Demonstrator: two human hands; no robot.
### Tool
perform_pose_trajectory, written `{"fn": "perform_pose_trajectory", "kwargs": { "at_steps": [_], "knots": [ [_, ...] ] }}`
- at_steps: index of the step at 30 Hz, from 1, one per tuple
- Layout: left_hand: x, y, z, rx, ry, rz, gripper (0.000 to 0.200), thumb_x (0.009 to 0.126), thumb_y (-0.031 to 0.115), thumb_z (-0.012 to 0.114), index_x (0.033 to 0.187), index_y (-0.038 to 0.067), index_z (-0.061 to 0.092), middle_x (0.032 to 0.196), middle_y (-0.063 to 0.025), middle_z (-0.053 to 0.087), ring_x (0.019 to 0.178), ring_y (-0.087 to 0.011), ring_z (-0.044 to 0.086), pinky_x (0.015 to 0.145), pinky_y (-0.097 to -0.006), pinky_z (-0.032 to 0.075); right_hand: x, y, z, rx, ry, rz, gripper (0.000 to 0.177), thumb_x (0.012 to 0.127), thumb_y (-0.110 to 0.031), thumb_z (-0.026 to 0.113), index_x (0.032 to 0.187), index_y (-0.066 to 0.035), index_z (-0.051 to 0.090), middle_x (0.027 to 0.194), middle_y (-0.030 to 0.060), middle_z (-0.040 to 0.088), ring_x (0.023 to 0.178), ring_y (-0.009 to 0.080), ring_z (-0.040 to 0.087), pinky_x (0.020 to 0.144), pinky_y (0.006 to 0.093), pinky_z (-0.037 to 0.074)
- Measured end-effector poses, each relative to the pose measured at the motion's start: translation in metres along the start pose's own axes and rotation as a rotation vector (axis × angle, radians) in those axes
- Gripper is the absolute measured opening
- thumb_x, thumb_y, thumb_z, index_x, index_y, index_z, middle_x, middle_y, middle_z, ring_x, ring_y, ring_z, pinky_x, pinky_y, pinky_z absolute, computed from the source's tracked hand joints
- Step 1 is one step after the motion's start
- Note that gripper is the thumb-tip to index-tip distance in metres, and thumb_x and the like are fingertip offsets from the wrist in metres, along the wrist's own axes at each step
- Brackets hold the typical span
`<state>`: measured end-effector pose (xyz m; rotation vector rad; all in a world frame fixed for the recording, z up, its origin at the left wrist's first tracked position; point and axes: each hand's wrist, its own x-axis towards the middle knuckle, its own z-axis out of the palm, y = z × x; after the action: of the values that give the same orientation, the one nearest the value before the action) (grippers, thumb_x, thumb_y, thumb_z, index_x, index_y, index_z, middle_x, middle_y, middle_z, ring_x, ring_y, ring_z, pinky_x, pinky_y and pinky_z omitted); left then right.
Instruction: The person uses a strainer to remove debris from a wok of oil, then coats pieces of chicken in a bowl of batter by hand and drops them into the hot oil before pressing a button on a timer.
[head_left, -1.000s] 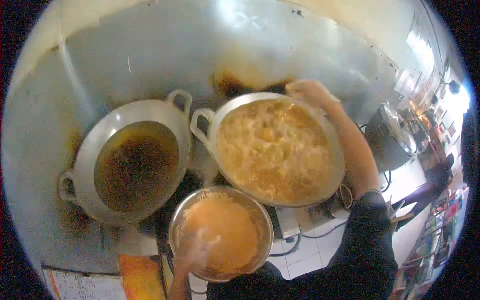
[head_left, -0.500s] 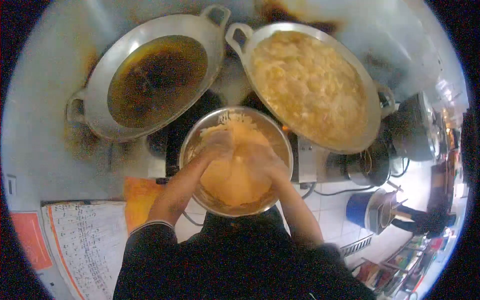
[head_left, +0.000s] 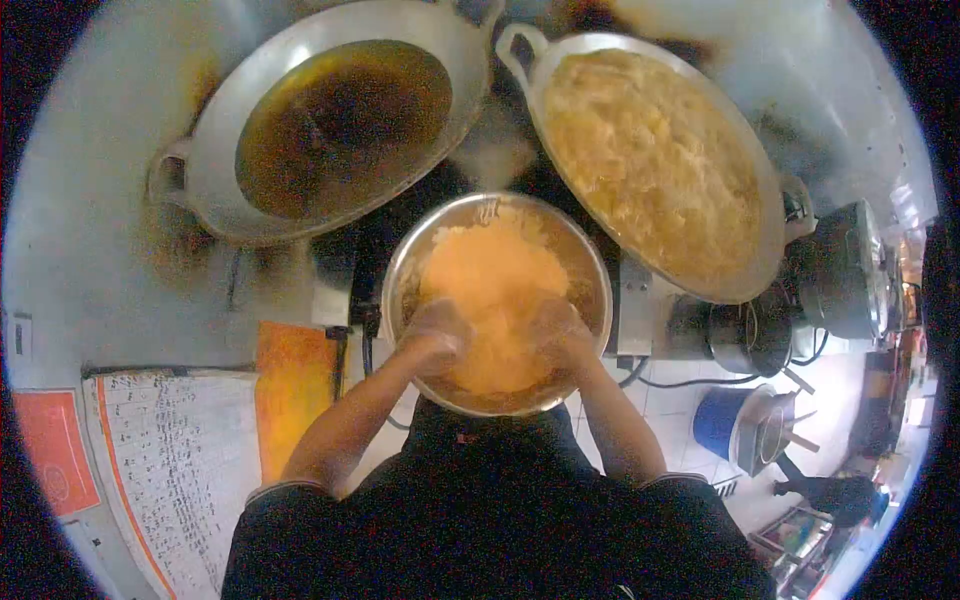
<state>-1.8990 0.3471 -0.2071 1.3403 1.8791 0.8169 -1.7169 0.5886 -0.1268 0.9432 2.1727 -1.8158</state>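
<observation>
Nearest in: dark top and two bare forearms w/ black cuffs, angling up toward frame centre. Left hand [head_left: 432,335] sunk at near-left side of round shiny steel bowl [head_left: 596,290], wrapped in what looks like thin clear plastic. Right hand [head_left: 562,335] same deal at near-right side, level w/ the left. Pale orange crumbly mix [head_left: 495,270] heaped btwn them. Touching the mix both sides, knuckles up, fingertips buried. Can't tell whether clenched on a handful or lying loose, too blurred to call.

Bowl sitting dead centre, right in front of the torso, over a dark burner area. Mix piled toward the far rim, approx filling it.

Off left, similar depth: flat orange rectangular card [head_left: 290,390] just beside the left forearm, then white paper sheet w/ rows of handwriting [head_left: 180,460], then red-orange sheet [head_left: 55,450] at the frame edge. All lying on grey stained metal counter [head_left: 80,250].

Off right: blue round bucket [head_left: 722,420] down on pale tiled floor, dark round lidded pot [head_left: 850,270] beyond it.

Furthest back: two wide woks w/ loop handles, side by side, handles almost meeting. Big silver wok at left [head_left: 215,150] holding dark brown oil [head_left: 340,110], surface flat. Big silver wok at right [head_left: 538,100] brim-full of yellow foaming food [head_left: 655,160]. Wisp of steam btwn the two, just past the bowl's far rim.
</observation>
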Motion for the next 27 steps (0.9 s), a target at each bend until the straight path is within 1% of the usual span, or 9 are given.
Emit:
{"fn": "perform_pose_trajectory", "kwargs": {
  "at_steps": [4, 8, 11, 13, 15, 17, 20, 23, 27],
  "knots": [
    [-0.016, -0.012, 0.049, -0.550, 0.326, -0.003, 0.017, 0.092, 0.022, 0.064, 0.099, 0.006, 0.065, 0.085, -0.0117, 0.060, 0.078, -0.0230, 0.058, 0.077, -0.0443, 0.050, 0.010, 0.089, 0.059, 0.846, 0.036, 0.067, 0.049, 0.093, -0.023, 0.065, 0.137, -0.004, 0.056, 0.120, 0.0109, 0.070, 0.113, 0.0248, 0.065, 0.094, 0.0357, 0.054],
    [0.011, 0.013, 0.082, -0.219, 0.492, -0.205, 0.011, 0.097, 0.016, 0.059, 0.097, 0.007, 0.065, 0.083, -0.0092, 0.058, 0.079, -0.0241, 0.056, 0.079, -0.0431, 0.050, -0.012, 0.013, 0.074, 0.213, -0.102, -0.042, 0.041, 0.096, -0.026, 0.058, 0.131, -0.006, 0.062, 0.119, 0.0093, 0.070, 0.107, 0.0263, 0.066, 0.094, 0.0378, 0.054],
    [-0.002, 0.064, 0.006, -0.046, 0.513, 0.153, 0.019, 0.100, 0.024, 0.058, 0.105, 0.007, 0.066, 0.092, -0.0089, 0.062, 0.087, -0.0255, 0.059, 0.083, -0.0428, 0.050, 0.027, 0.070, 0.063, -0.502, -0.189, -0.121, 0.041, 0.103, -0.033, 0.048, 0.135, -0.012, 0.062, 0.125, 0.0093, 0.066, 0.103, 0.0261, 0.063, 0.092, 0.0431, 0.052],
    [-0.010, 0.068, -0.006, -0.553, 0.481, 0.118, 0.029, 0.102, 0.032, 0.057, 0.115, 0.007, 0.064, 0.103, -0.0100, 0.065, 0.097, -0.0275, 0.062, 0.088, -0.0430, 0.051, 0.027, 0.055, 0.061, -0.721, -0.073, -0.284, 0.041, 0.099, -0.032, 0.052, 0.131, -0.009, 0.064, 0.123, 0.0106, 0.068, 0.104, 0.0273, 0.065, 0.091, 0.0429, 0.053],
    [-0.005, 0.027, 0.034, -1.626, 0.361, -0.380, 0.041, 0.103, 0.039, 0.056, 0.127, 0.006, 0.061, 0.119, -0.0121, 0.067, 0.111, -0.0303, 0.063, 0.096, -0.0436, 0.050, 0.023, 0.021, 0.054, -0.938, 0.053, -0.445, 0.041, 0.095, -0.031, 0.057, 0.127, -0.007, 0.066, 0.121, 0.0118, 0.069, 0.105, 0.0286, 0.066, 0.090, 0.0426, 0.054],
    [-0.016, 0.100, -0.031, -0.947, 0.228, -0.484, 0.051, 0.103, 0.043, 0.055, 0.137, 0.005, 0.055, 0.133, -0.0128, 0.062, 0.123, -0.0330, 0.059, 0.104, -0.0446, 0.047, 0.028, -0.005, 0.043, -1.165, 0.207, -0.614, 0.042, 0.091, -0.030, 0.061, 0.122, -0.004, 0.068, 0.120, 0.0131, 0.070, 0.106, 0.0298, 0.068, 0.089, 0.0424, 0.054],
    [0.021, 0.118, -0.048, -0.484, 0.212, -0.676, 0.052, 0.104, 0.037, 0.050, 0.145, 0.007, 0.053, 0.146, -0.0183, 0.055, 0.132, -0.0356, 0.053, 0.111, -0.0441, 0.044, 0.017, -0.007, 0.061, -1.210, 0.394, -0.622, 0.043, 0.091, -0.030, 0.061, 0.123, -0.003, 0.067, 0.115, 0.0190, 0.071, 0.101, 0.0333, 0.069, 0.086, 0.0450, 0.055],
    [0.048, 0.026, -0.001, -0.651, 0.432, -0.353, 0.051, 0.104, 0.033, 0.047, 0.146, 0.005, 0.053, 0.145, -0.0204, 0.056, 0.126, -0.0381, 0.056, 0.109, -0.0460, 0.045, -0.003, -0.038, 0.064, -1.035, 0.357, -0.368, 0.043, 0.092, -0.030, 0.061, 0.124, -0.002, 0.065, 0.109, 0.0220, 0.072, 0.092, 0.0353, 0.070, 0.082, 0.0475, 0.056],
    [0.025, 0.100, -0.035, 0.186, 0.363, -0.124, 0.057, 0.098, 0.050, 0.058, 0.133, 0.005, 0.059, 0.123, -0.0248, 0.065, 0.115, -0.0383, 0.062, 0.102, -0.0479, 0.048, -0.031, -0.088, 0.046, -0.532, 0.434, -0.351, 0.038, 0.094, -0.029, 0.060, 0.119, -0.001, 0.067, 0.100, 0.0183, 0.074, 0.091, 0.0312, 0.072, 0.079, 0.0465, 0.057]
  ]
}}
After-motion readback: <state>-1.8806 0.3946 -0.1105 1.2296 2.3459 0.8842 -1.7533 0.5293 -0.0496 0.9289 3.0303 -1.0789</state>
